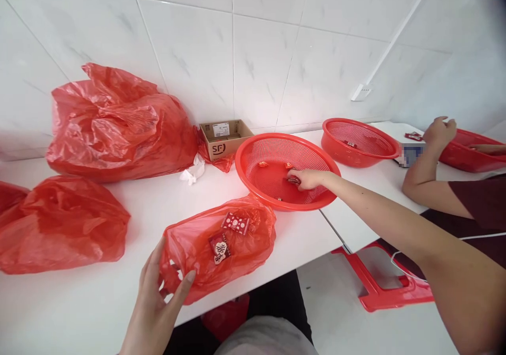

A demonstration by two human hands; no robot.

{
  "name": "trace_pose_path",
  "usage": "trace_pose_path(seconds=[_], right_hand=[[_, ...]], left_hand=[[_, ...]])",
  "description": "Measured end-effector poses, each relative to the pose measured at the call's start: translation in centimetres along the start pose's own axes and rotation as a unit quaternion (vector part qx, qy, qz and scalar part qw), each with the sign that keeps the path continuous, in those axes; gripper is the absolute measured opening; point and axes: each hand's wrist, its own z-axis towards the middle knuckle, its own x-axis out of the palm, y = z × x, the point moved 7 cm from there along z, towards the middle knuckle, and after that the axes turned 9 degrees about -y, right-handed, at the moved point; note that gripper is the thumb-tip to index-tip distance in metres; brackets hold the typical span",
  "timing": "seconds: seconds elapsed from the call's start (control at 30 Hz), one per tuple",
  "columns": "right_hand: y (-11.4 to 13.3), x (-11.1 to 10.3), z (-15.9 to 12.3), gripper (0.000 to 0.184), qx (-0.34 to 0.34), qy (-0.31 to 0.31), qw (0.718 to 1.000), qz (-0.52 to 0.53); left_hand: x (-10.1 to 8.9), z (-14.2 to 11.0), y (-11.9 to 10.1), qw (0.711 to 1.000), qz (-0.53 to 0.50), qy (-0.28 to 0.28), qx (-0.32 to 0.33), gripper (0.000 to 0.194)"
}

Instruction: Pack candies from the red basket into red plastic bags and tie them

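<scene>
A red plastic bag (253, 249) lies on the white table in front of me, its mouth toward the left. In it are a dotted red-and-white snack packet (235, 224) and a dark red packet with white lettering (220, 248). My left hand (158, 292) holds the bag's mouth, thumb and fingers on either side. Inside the round red plastic basket (256, 189), my right hand (310, 179) closes on a small dark wrapped packet (292, 180). A few small wrapped pieces, one being an orange-red piece (263, 164), lie around it in the basket.
Large red bags, such as the full bag (118, 134) and a smaller bag (75, 228), stand at left. A cardboard box (225, 147) and crumpled tissue (193, 170) sit behind. To the right are another red basket (358, 152), a co-worker's arm (425, 173) and a red stool (379, 292).
</scene>
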Motion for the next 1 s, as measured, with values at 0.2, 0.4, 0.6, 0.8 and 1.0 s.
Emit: trace_pose_path(seconds=[0.2, 0.4, 0.6, 0.8, 1.0], right_hand=[[-1.7, -1.1, 0.7, 0.068, 0.048, -0.009, 0.999, -0.002], [-1.6, -1.9, 1.0, 0.043, 0.062, -0.035, 0.997, -0.012], [0.3, 0.0, -0.1, 0.035, 0.053, 0.045, 0.997, -0.039], [0.9, 1.0, -0.6, 0.045, 0.096, 0.061, 0.99, -0.085], [2.7, -2.6, -2.1, 0.03, 0.039, 0.023, 0.999, -0.006]], left_hand=[[-0.4, 0.1, 0.9, 1.0, -0.015, 0.007, -0.015, 0.088], [-0.2, 0.0, 1.0, 0.999, -0.023, 0.011, -0.027, 0.088], [-0.3, -0.2, 0.7, 1.0, -0.02, 0.009, -0.011, 0.083], [-1.0, -0.2, 1.0, 0.996, 0.076, 0.013, 0.042, 0.059], [-1.6, -0.3, 1.1, 0.995, 0.095, 0.023, 0.037, 0.055]])
